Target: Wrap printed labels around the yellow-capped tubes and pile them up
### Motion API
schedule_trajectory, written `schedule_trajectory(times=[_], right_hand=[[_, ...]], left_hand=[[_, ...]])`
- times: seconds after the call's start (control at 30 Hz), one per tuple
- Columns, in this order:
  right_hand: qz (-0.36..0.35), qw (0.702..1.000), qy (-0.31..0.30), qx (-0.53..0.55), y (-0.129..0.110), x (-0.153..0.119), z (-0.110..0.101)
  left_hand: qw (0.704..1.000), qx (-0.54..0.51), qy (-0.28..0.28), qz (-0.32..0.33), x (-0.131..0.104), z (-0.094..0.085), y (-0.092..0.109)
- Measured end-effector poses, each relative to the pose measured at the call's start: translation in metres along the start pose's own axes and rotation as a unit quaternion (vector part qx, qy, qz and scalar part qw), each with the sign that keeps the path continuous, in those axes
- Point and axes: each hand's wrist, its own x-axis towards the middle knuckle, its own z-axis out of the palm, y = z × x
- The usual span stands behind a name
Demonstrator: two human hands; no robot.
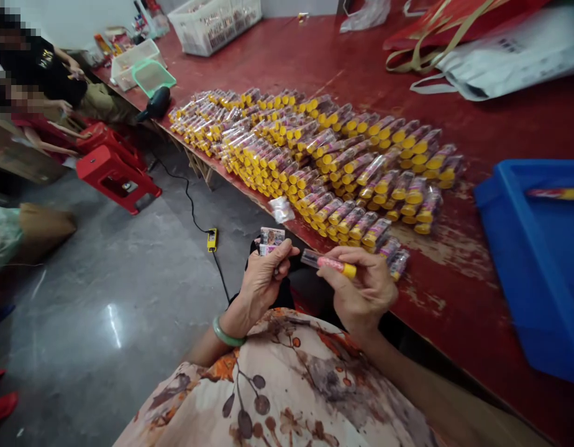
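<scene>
My left hand (267,273) is closed, pinching a small stack of printed cards or labels (272,236) between thumb and fingers. In my right hand (364,285) is a clear tube with a yellow cap (331,263), pink inside, held nearly level with its clear end toward my left hand. The two hands are close together above my lap but apart. Just beyond them, stacked rows of similar yellow-capped tubes (277,161) in clear wrap cover part of the red table (343,56). A small clear plastic bag (281,210) lies at the table's near edge.
A blue bin (505,248) with a tube in it stands at right. Cloth bags (515,62) lie at the back right, a white basket (217,28) at the back. Red stools (114,177), a cable with a yellow power strip (212,239) and two people (47,68) are at left.
</scene>
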Motion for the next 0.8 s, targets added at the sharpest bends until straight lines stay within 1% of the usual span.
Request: schedule_trajectory(times=[0.07, 0.17, 0.2, 0.27, 0.33, 0.4, 0.47, 0.53, 0.6, 0.67, 0.77, 0.8], right_hand=[[0.08, 0.995, 0.008, 0.054, 0.002, 0.007, -0.006], [0.183, 0.976, -0.006, 0.114, 0.007, 0.015, -0.013], [0.207, 0.972, -0.006, 0.108, 0.01, 0.016, -0.014], [0.238, 0.97, 0.002, 0.053, 0.014, 0.015, -0.014], [0.246, 0.969, -0.011, -0.035, 0.017, 0.013, -0.012], [0.23, 0.966, -0.047, -0.112, 0.018, 0.011, -0.008], [0.211, 0.963, -0.078, -0.15, 0.016, 0.01, -0.005], [0.203, 0.962, -0.085, -0.164, 0.014, 0.011, -0.004], [0.201, 0.96, -0.081, -0.177, 0.013, 0.011, -0.005], [0.21, 0.958, -0.068, -0.183, 0.013, 0.01, -0.007], [0.222, 0.956, -0.038, -0.186, 0.011, 0.006, -0.012], [0.221, 0.956, -0.026, -0.191, 0.012, 0.005, -0.015]], left_hand=[[1.0, 0.015, 0.007, -0.009, 0.001, -0.008, -0.002], [0.999, 0.037, 0.03, -0.013, 0.006, -0.027, -0.01], [0.998, 0.045, 0.045, -0.011, 0.009, -0.033, -0.013], [0.994, 0.062, 0.086, 0.006, 0.018, -0.042, -0.019], [0.987, 0.085, 0.126, 0.058, 0.031, -0.045, -0.022], [0.972, 0.118, 0.142, 0.147, 0.049, -0.041, -0.023], [0.949, 0.163, 0.128, 0.235, 0.07, -0.031, -0.021], [0.925, 0.228, 0.113, 0.281, 0.089, -0.02, -0.019], [0.9, 0.308, 0.116, 0.285, 0.105, -0.011, -0.02], [0.875, 0.391, 0.124, 0.259, 0.116, -0.005, -0.023], [0.84, 0.481, 0.132, 0.211, 0.121, -0.001, -0.031], [0.833, 0.493, 0.138, 0.208, 0.122, 0.0, -0.033]])
